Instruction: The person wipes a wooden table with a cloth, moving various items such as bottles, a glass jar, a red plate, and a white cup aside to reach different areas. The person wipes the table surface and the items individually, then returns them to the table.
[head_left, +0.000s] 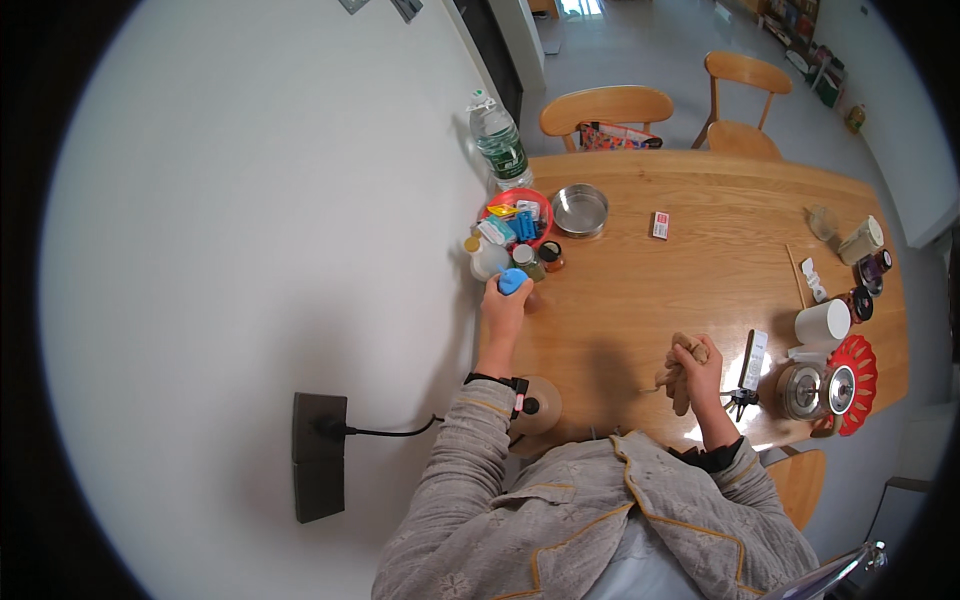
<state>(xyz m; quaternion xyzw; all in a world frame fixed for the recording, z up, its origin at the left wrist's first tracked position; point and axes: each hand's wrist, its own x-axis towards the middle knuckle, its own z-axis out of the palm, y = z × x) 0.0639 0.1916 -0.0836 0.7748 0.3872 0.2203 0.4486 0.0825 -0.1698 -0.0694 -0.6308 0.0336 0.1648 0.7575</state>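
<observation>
My left hand (504, 309) is closed around a small object with a bright blue, spouted top (514, 280), at the wall side of the table. A reddish-brown rounded shape (532, 301) shows beside the fingers; whether it belongs to the held object, I cannot tell. Just beyond stand a translucent bottle with a yellow cap (489, 261), a glass jar with a pale lid (528, 262) and a dark-lidded spice jar (551, 256). Bunched brown cloth (681, 379) is gripped in my right hand (701, 367), over the table's near side.
Along the wall are a red basket (550, 217) of small packets, a large water bottle (499, 142) and a round metal tin (580, 211). A small box (660, 226) lies mid-table. To the right sit a remote control (754, 360), keys (741, 401), a glass teapot (804, 391) and a white cup (823, 322).
</observation>
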